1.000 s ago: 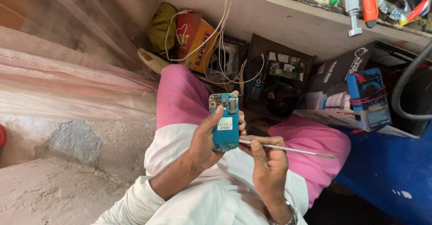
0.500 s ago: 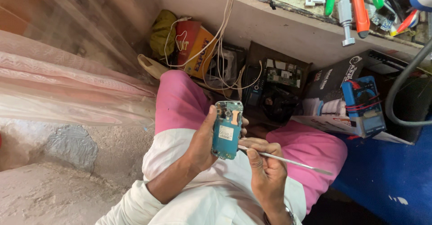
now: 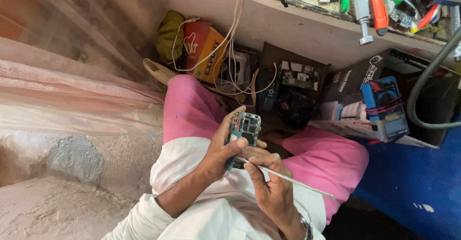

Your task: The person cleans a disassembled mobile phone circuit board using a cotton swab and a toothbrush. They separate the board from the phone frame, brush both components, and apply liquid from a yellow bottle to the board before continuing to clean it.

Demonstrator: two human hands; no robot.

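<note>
Open room only over the lap and toward the floor (image 3: 57, 206) on the left. Ahead, the space under the counter (image 3: 307, 24) is packed: boxes (image 3: 206, 52), wires (image 3: 230, 43), boards (image 3: 297, 79). Blue meter (image 3: 384, 108) and hose (image 3: 422, 96) block the right.

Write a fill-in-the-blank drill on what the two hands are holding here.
1. The left hand grips an opened ____ with its circuit board showing.
2. The right hand holds a thin metal tool shaped like a ____.
3. The person's trousers are ____ in colour.

Missing words: phone; rod; pink
</note>
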